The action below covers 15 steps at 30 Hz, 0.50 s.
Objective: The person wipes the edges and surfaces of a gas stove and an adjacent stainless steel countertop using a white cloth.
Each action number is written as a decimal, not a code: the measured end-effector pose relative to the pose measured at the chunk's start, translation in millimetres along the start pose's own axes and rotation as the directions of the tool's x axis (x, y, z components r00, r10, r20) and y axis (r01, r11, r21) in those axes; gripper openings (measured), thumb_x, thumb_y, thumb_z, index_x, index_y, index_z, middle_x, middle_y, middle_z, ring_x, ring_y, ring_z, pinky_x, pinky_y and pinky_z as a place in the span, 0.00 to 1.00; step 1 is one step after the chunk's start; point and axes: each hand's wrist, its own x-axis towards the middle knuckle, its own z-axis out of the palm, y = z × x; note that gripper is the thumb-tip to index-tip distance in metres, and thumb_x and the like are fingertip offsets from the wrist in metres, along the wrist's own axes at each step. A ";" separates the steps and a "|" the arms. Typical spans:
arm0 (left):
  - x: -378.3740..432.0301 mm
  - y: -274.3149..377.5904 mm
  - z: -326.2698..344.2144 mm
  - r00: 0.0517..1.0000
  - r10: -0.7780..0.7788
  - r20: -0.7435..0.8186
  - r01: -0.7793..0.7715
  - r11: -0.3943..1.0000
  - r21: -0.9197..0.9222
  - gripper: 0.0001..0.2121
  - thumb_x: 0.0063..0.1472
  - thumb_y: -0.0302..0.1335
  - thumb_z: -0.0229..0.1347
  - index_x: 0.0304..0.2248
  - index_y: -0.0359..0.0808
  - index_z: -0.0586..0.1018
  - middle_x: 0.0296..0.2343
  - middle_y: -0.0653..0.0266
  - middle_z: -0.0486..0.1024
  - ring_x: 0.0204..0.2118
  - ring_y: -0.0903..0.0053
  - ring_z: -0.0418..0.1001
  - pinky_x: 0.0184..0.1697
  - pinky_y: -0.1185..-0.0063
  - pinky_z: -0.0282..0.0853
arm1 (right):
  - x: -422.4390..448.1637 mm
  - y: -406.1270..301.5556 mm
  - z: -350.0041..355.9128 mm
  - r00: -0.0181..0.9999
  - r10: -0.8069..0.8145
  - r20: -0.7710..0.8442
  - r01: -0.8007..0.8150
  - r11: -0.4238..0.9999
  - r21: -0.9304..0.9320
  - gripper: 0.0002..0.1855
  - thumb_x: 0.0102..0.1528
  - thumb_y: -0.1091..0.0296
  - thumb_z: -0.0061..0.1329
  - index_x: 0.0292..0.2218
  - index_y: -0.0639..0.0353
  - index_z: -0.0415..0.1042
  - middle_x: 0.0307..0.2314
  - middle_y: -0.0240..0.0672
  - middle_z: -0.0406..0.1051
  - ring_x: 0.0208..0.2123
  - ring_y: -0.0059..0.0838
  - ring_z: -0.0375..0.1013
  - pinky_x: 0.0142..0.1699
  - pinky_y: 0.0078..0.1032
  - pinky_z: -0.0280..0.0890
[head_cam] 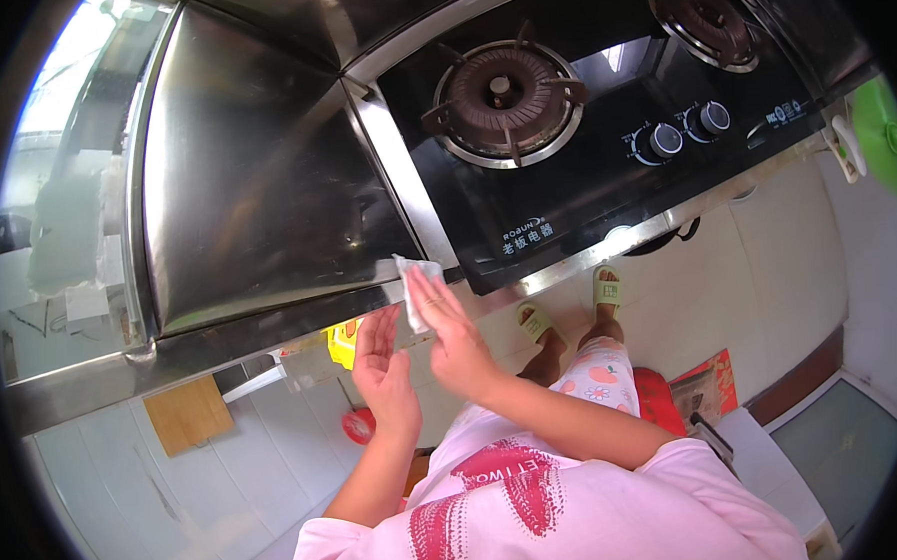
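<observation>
My right hand [455,347] holds a folded white wipe or cloth [413,300] under its outstretched fingers. The wipe lies against the front edge of the steel counter [265,213], close to the left corner of the black glass gas hob [483,211]. Just left of it, my left hand [387,376] is raised with palm turned inward and thumb apart, and nothing shows in it. Its fingertips are near the underside of the counter's edge; whether they touch it cannot be told. A yellow packet [342,343] shows behind the left hand, partly covered by it.
The hob carries a near burner [502,101], a far burner [708,25] and two knobs [666,140]. A wooden board [188,414] hangs below the counter at left. At the right edge is a green plastic lid or basin [881,133]. A red object [656,402] stands beside my legs.
</observation>
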 end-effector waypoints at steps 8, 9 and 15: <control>-4.4 11.9 -6.6 0.957 -0.287 -0.039 0.254 0.896 -0.365 0.24 0.50 0.12 0.43 0.49 0.27 0.62 0.45 0.52 0.68 0.46 0.73 0.68 0.50 0.80 0.62 | 10.5 7.2 -1.9 0.976 0.099 -0.195 -0.086 0.993 0.076 0.26 0.47 0.82 0.39 0.49 0.58 0.66 0.44 0.44 0.67 0.44 0.39 0.68 0.48 0.28 0.62; -5.9 13.3 -8.5 0.950 -0.312 -0.020 0.278 0.871 -0.405 0.25 0.49 0.12 0.43 0.50 0.26 0.61 0.46 0.50 0.67 0.45 0.72 0.68 0.47 0.80 0.65 | 9.2 8.2 -3.1 0.946 0.264 -0.190 -0.224 0.953 0.205 0.23 0.49 0.81 0.40 0.48 0.60 0.67 0.42 0.44 0.70 0.41 0.34 0.72 0.45 0.26 0.64; -18.0 16.4 -6.8 0.996 0.052 0.076 -0.067 0.974 0.216 0.27 0.49 0.16 0.46 0.52 0.33 0.61 0.42 0.59 0.72 0.50 0.72 0.63 0.56 0.74 0.49 | -5.9 0.8 -2.9 0.700 0.714 -0.012 -0.396 0.401 0.826 0.12 0.55 0.75 0.41 0.40 0.70 0.69 0.33 0.37 0.72 0.33 0.21 0.70 0.38 0.22 0.64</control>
